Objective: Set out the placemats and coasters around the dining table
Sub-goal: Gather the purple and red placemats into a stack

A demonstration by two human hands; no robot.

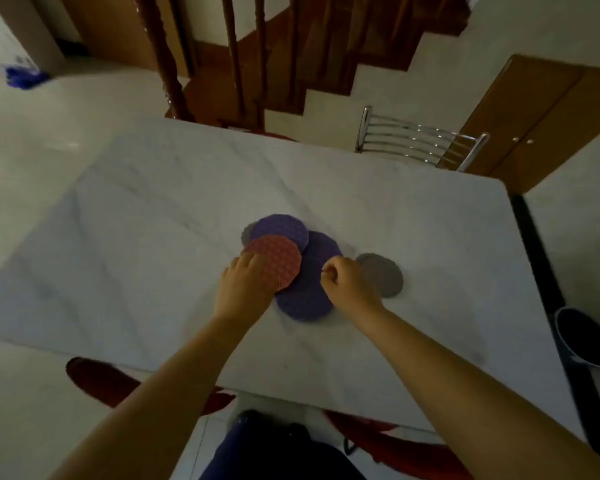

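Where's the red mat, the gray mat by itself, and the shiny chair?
Red mat [278,261]: head view, its middle.
Gray mat [383,275]: head view, its middle.
Chair [413,140]: head view, its backrest bars.

Head camera looks steeply down, close over the table [153,209].

This is a home dining area. A white marble-topped bench [153,237] fills the middle. Beyond its far edge, a wooden staircase [326,46] with turned balusters climbs, and a chrome-backed chair [420,140] is tucked in. A wooden cabinet [541,123] stands past the bench's far right corner, and pale floor tiles [66,109] spread to its left.
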